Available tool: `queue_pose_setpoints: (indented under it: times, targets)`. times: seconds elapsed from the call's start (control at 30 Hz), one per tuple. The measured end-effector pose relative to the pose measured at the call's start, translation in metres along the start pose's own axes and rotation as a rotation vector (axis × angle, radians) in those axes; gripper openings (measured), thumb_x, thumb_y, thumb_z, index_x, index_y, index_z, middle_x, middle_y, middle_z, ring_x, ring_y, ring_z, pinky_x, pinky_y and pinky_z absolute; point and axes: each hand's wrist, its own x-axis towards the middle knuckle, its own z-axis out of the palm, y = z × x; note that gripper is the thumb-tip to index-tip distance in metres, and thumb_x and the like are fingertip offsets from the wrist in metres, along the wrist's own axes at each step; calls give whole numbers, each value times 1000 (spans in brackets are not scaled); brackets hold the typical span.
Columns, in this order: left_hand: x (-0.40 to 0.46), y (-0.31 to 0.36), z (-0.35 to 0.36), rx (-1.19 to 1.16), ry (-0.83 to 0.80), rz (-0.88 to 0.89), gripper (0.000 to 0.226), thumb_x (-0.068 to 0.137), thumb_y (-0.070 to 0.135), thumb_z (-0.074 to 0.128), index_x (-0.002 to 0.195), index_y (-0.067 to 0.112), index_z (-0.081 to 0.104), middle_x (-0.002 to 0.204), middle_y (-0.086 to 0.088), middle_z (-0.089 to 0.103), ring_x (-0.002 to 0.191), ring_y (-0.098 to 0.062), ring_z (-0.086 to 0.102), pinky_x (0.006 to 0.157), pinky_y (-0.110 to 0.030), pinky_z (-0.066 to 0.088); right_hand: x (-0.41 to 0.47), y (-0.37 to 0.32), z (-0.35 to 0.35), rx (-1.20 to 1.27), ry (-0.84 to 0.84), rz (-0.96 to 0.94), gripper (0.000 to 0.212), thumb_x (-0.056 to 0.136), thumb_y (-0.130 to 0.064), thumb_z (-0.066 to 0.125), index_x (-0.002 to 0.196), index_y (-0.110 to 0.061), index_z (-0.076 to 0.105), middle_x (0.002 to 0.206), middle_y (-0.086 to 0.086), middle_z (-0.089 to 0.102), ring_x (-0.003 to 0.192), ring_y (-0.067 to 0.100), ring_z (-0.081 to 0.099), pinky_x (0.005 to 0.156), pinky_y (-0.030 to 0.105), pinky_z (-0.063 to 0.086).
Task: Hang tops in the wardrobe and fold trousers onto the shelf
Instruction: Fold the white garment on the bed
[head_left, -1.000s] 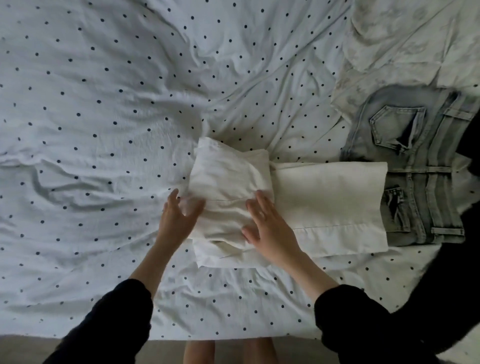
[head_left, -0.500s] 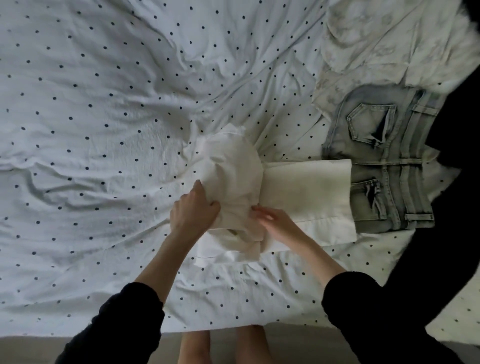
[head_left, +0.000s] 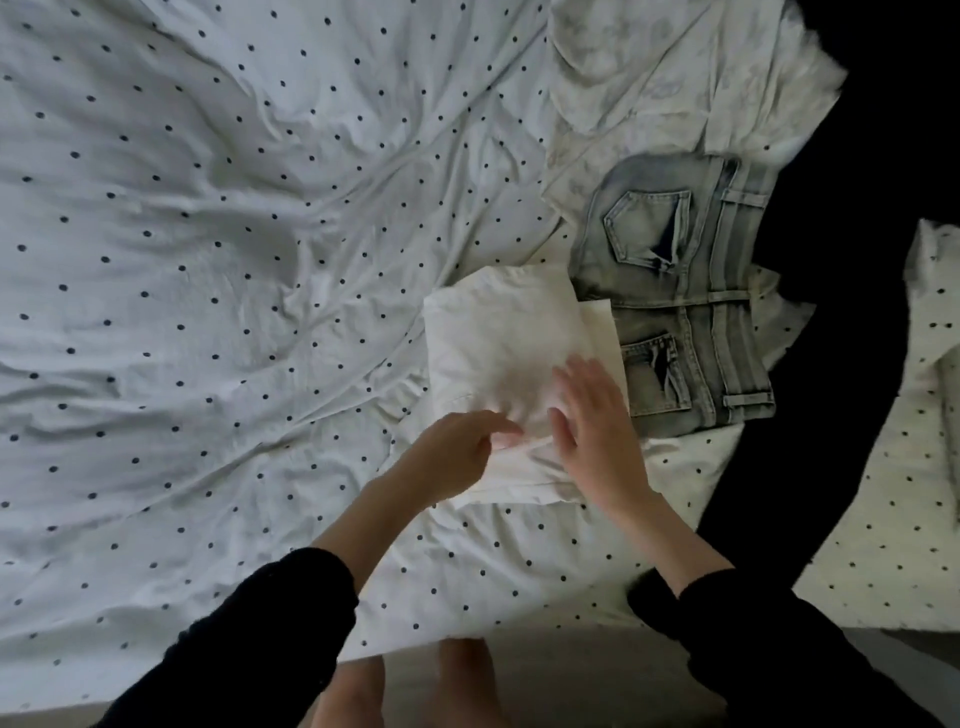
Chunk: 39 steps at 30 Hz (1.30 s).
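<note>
Right hand (head_left: 592, 431) lies flat with straight fingers on the white trousers (head_left: 498, 343); left hand (head_left: 457, 452) touches their near edge, fingers loosely bent. Trousers folded into a thick, creased rectangle.

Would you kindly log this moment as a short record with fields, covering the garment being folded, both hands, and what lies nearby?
surface: white bedsheet with dark dots
garment in work: cream-white folded trousers, lying flat on the sheet
left hand: fingers at the near edge of the fold; grip unclear
right hand: flat, fingers straight, resting on the fold
neighbour: folded pale blue denim jeans, touching the trousers' right edge
behind the jeans: pale printed garment
</note>
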Motion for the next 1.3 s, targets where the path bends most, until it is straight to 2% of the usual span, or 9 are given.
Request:
queue_pose_setpoints:
  times: [0.23, 0.33, 0.43, 0.6, 0.7, 0.87, 0.97, 1.13, 1.3]
  targets:
    - [-5, -53, 2, 219, 307, 43, 60, 77, -17, 46, 128, 13, 55, 137, -8, 51, 127, -25, 47, 106, -44, 39, -5, 21, 25, -243, -305, 52, 55, 78, -16, 72, 130, -20, 54, 152, 3, 34, 142, 26, 27, 111, 60, 18]
    - [20, -70, -2, 676, 306, 149, 93, 60, -17, 55, 142, 19, 31, 147, -17, 36, 133, -37, 39, 102, -52, 40, 7, 33, 20, -185, -443, 130, 46, 91, -20, 53, 136, -22, 42, 157, -4, 19, 146, 17, 14, 117, 47, 6]
    - [57, -81, -22, 1072, 351, 363, 94, 61, -16, 49, 143, 23, 28, 147, -16, 38, 134, -35, 38, 103, -53, 38, 26, 25, 19, -42, -416, 255, 35, 99, -37, 35, 122, -13, 48, 133, 8, 49, 126, 25, 43, 111, 42, 25]
    - [103, -76, -42, 1419, 226, 629, 70, 86, -2, 8, 148, 28, 14, 156, -6, 21, 141, -28, 26, 111, -51, 29, 39, -18, 40, 115, -238, 413, 71, 91, -61, 37, 129, -1, 38, 126, 19, 49, 118, 32, 46, 102, 42, 39]
    - [112, -74, -42, 1569, 211, 759, 77, 84, 4, 37, 150, 25, 1, 158, -2, 9, 143, -27, 18, 114, -51, 22, 27, -42, 54, 82, -359, 483, 99, 84, -69, 43, 149, -2, 8, 153, 27, 11, 143, 38, 11, 117, 48, 12]
    - [106, -79, -42, 1375, 227, 881, 45, 88, -6, 32, 120, 7, 61, 117, -12, 65, 103, -30, 64, 90, -46, 51, 4, -56, 75, -134, -331, 452, 126, 47, -80, 68, 136, 7, 42, 137, 30, 45, 128, 43, 44, 98, 65, 35]
    - [86, -82, -37, 1343, 228, 879, 43, 88, -12, 26, 99, 1, 65, 91, -14, 68, 75, -26, 65, 68, -37, 55, -5, -48, 71, -155, -393, 364, 120, 45, -69, 76, 133, 7, 47, 134, 28, 50, 124, 41, 50, 94, 64, 38]
    - [5, -66, 0, 1283, 125, 665, 28, 49, -2, 54, 72, -2, 69, 52, -8, 54, 38, -17, 47, 35, -19, 25, -21, -51, 36, -306, -453, 97, 91, 84, -28, 61, 150, -6, 2, 159, 12, -1, 147, 28, -2, 113, 56, -4]
    - [-41, -63, 51, 964, 175, 258, 43, 34, 1, 77, 74, -1, 64, 55, -10, 56, 37, -20, 52, 32, -18, 34, -71, -64, 54, -331, -308, 85, 103, 39, -11, 85, 134, 1, 48, 140, 21, 46, 132, 38, 42, 106, 59, 30]
